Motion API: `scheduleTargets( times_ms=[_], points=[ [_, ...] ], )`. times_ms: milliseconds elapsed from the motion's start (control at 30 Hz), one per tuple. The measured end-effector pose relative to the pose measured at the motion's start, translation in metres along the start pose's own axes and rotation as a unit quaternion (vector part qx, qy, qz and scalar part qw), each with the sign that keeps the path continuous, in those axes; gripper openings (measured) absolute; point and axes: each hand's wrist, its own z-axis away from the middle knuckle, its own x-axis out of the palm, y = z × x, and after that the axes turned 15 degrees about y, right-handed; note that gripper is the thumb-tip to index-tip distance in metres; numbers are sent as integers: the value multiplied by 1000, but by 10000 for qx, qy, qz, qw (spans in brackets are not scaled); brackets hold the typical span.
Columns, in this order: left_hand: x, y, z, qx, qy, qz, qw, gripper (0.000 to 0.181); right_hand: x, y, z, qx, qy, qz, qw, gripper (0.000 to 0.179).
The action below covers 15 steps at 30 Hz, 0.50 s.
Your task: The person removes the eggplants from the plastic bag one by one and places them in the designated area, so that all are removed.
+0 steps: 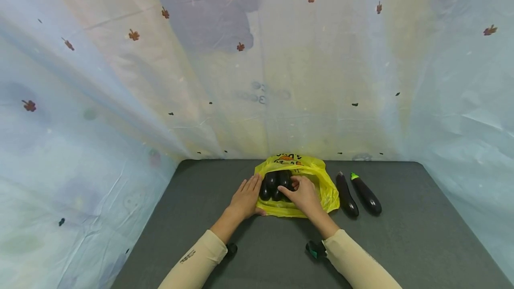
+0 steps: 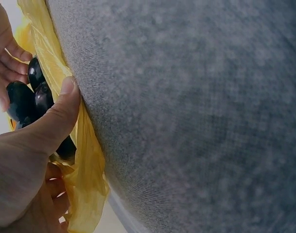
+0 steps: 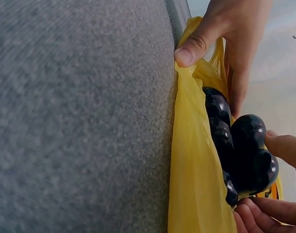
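A yellow plastic bag [image 1: 329, 188] lies on the grey table, its mouth toward me and several dark, glossy eggplants [image 1: 271, 183] inside. My left hand [image 1: 244, 200] holds the bag's left side, fingers extended along it. In the left wrist view its thumb [image 2: 60, 114] lies over the yellow rim. At the mouth, my right hand [image 1: 306, 197] grips an eggplant [image 3: 249, 130], thumb on one side and curled fingers on the other. That eggplant rests against the others; its far end is hidden in the bag.
Right of the bag lie two loose eggplants: one dark [image 1: 347, 196], one with a bright green cap [image 1: 366, 194]. Behind the grey table [image 1: 417, 231] hangs a pale plastic sheet [image 1: 313, 70] with leaf prints, which also runs along both sides.
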Motion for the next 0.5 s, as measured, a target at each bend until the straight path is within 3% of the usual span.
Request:
scheduleTargets(
  times_ms=[500],
  points=[
    [0,0,-1,44,73,-9,10000,127,1,-1,0,-154,74,-52,9998,61]
  ],
)
